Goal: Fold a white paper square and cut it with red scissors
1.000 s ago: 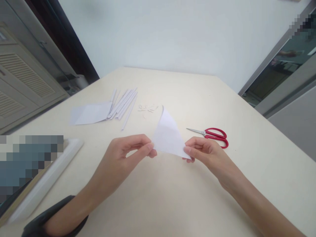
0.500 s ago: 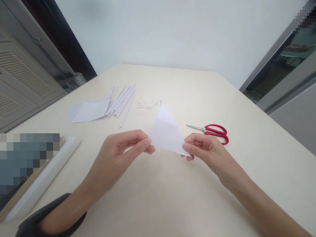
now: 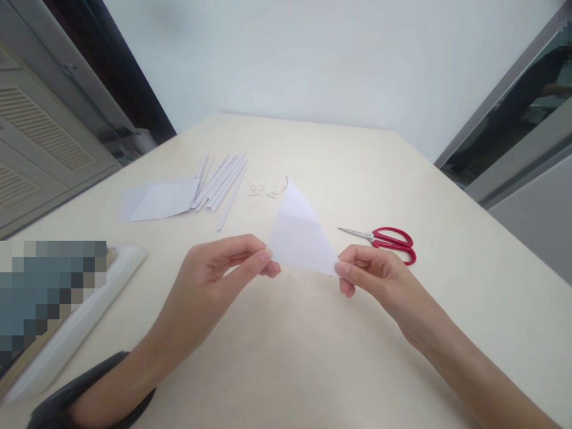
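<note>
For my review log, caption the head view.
Left hand and right hand hold a white paper triangle at a table with red-handled scissors and paper strips.

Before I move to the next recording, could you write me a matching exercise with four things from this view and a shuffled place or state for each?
1. triangular paper
2. scissors
3. paper strips
4. small scraps

A. red-handled, just beyond the right hand
B. scattered in the middle of the table
C. pinched between fingers at two corners
D. loosely bunched beside flat sheets

Pairs: 1-C, 2-A, 3-D, 4-B
</note>
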Available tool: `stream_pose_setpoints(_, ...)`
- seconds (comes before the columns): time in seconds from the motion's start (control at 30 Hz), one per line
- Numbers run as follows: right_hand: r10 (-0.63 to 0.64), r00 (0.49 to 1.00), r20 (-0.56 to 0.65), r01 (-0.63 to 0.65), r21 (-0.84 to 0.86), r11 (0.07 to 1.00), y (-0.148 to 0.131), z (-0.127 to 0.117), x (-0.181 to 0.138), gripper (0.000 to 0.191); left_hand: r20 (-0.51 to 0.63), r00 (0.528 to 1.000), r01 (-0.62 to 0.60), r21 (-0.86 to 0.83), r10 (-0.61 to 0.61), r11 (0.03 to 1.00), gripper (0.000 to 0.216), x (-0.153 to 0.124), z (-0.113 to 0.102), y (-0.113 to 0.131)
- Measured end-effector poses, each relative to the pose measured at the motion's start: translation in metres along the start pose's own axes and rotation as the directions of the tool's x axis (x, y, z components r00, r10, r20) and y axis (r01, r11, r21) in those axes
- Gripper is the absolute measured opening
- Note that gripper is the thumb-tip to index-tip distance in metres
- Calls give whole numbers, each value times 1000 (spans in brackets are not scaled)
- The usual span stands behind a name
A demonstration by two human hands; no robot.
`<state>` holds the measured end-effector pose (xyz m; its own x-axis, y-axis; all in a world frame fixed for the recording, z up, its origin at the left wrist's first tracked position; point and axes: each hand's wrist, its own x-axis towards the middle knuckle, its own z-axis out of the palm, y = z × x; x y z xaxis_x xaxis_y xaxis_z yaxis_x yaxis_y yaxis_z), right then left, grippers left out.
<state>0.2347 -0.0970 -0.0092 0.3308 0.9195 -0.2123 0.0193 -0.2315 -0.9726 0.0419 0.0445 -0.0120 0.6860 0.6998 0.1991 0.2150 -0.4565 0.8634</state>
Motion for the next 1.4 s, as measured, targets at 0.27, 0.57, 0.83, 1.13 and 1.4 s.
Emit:
stream_pose_setpoints(0.27, -9, 1000, -6, 9, -69, 998, 2, -1, 2, 20, 48, 998, 30, -46, -28, 999, 22, 1, 2, 2)
stream_pose_setpoints(0.57, -69, 995, 67, 72, -41, 997, -1, -2, 3, 23, 333, 939, 99, -4, -92, 995, 26, 4, 9, 12)
stream_pose_setpoints(0.83, 5, 979, 204, -40, 166, 985, 1, 2, 2, 17, 475, 880, -43, 81, 0, 996, 26, -3, 18, 9)
stream_pose_setpoints(1.13, -6, 995, 96, -16, 222, 975, 5, 6, 1, 7, 462, 887, -69, 68, 30, 995, 27, -4, 17, 10)
stream_pose_setpoints(1.4, -4, 994, 108, -17, 192, 981, 3, 1, 3, 7, 470, 883, -48, 90, 0, 995, 27, -4, 17, 12)
